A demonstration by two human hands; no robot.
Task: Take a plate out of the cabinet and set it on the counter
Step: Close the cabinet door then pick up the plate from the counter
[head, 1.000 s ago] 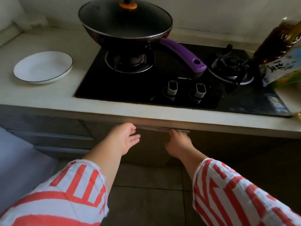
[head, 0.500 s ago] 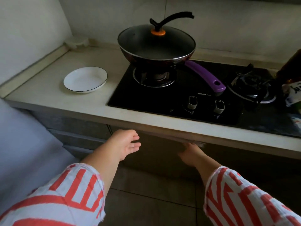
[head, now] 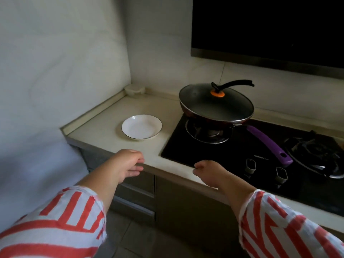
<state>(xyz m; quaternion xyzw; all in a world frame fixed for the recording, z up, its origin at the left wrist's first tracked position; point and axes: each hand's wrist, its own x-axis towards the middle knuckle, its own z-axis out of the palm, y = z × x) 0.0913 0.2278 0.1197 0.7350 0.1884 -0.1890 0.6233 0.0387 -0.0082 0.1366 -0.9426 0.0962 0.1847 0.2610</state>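
Left of centre in the frame, a white plate [head: 141, 127] with a thin dark rim sits on the pale counter [head: 104, 120], beside a black gas hob [head: 242, 157]. At lower centre, the left hand [head: 128, 164] hangs empty at the counter's front edge, fingers loosely spread. The right hand [head: 208, 173] hovers near the hob's corner, its fingers curled under and hard to make out. A lidded wok [head: 216, 107] with a purple handle sits on the burner. Below, the cabinet [head: 186, 205] fronts are dim. Striped sleeves [head: 55, 220] are cut off by the bottom edge.

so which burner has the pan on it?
The burner nearest the white plate, carrying the lidded pan; the other burner is bare.
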